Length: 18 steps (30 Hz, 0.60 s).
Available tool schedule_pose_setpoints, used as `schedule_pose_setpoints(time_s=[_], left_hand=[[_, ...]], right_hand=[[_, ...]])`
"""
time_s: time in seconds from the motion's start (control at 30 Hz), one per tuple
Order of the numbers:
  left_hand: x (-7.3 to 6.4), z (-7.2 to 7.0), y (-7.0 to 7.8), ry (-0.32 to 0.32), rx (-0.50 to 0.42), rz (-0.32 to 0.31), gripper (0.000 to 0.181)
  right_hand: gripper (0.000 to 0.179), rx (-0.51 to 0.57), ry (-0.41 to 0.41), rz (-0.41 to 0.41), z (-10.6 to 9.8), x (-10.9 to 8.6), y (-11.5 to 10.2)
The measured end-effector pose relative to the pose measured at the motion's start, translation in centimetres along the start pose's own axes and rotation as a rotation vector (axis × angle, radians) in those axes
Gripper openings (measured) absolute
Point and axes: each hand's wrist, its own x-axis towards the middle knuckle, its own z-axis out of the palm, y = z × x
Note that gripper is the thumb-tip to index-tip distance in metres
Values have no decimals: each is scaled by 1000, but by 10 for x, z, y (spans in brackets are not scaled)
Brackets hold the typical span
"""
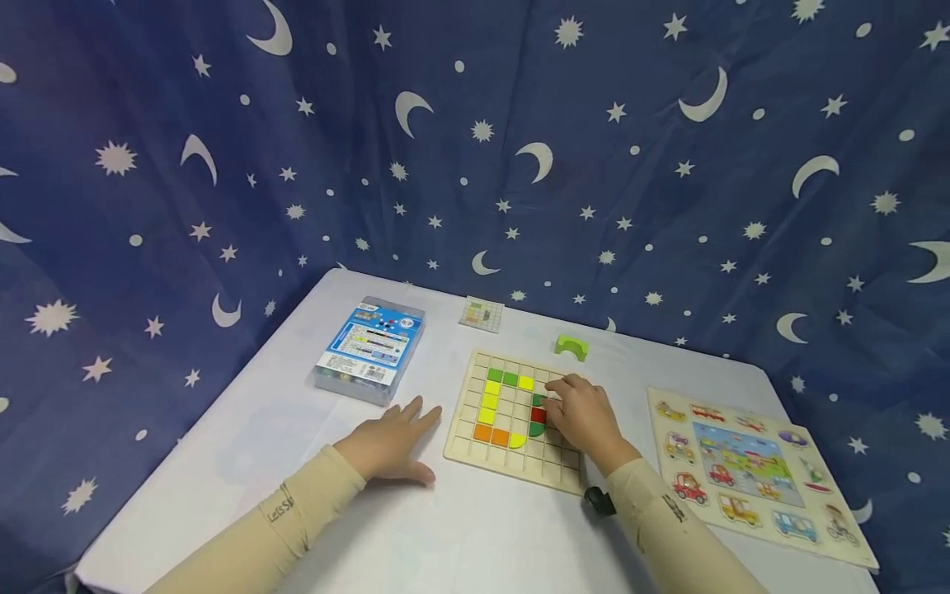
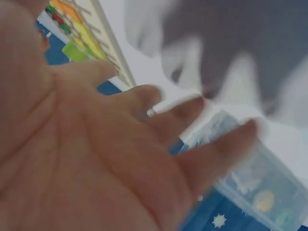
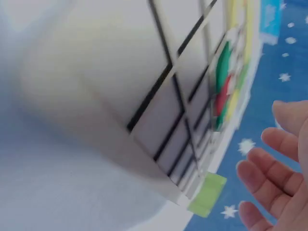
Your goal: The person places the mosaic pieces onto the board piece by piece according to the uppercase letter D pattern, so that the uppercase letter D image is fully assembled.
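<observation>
A wooden grid board (image 1: 475, 452) lies mid-table with coloured tiles in some of its squares. Yellow tiles (image 1: 487, 402) form a column, with orange tiles (image 1: 482, 432) at its foot and green tiles (image 1: 510, 379) at the top. A red tile (image 1: 538, 415) sits between two green rounded pieces (image 1: 537, 429). My right hand (image 1: 586, 417) is over the board's right side, fingertips close beside these pieces; its fingers (image 3: 262, 178) are loosely bent with nothing visible between them. Left of the board my left hand (image 1: 389, 443) rests on the table, fingers spread, palm down.
A clear plastic box (image 1: 371, 346) with a blue label stands at the back left. Behind the board are a small pattern card (image 1: 482, 314) and a green arch block (image 1: 571, 346). A wooden vehicle puzzle (image 1: 750, 462) lies at right. A black object (image 1: 598, 501) is by my right wrist.
</observation>
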Motion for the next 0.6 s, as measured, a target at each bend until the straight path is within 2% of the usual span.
schedule_pose_setpoints(time_s=[0.1, 0.2, 0.33, 0.47, 0.6], left_hand=[[2, -2, -3, 74, 14, 58, 95], [6, -3, -4, 141, 51, 152, 92], [12, 0, 0, 173, 102, 259, 89], [11, 1, 5, 197, 161, 313, 89], [13, 2, 5, 229, 193, 338, 87]], right_hand=[[44, 35, 18, -41, -12, -14, -3], [63, 42, 14, -76, -19, -32, -4], [82, 30, 1, -121, -19, -58, -2], [92, 17, -15, -146, -15, -76, -2], [97, -17, -27, -133, -9, -85, 0]])
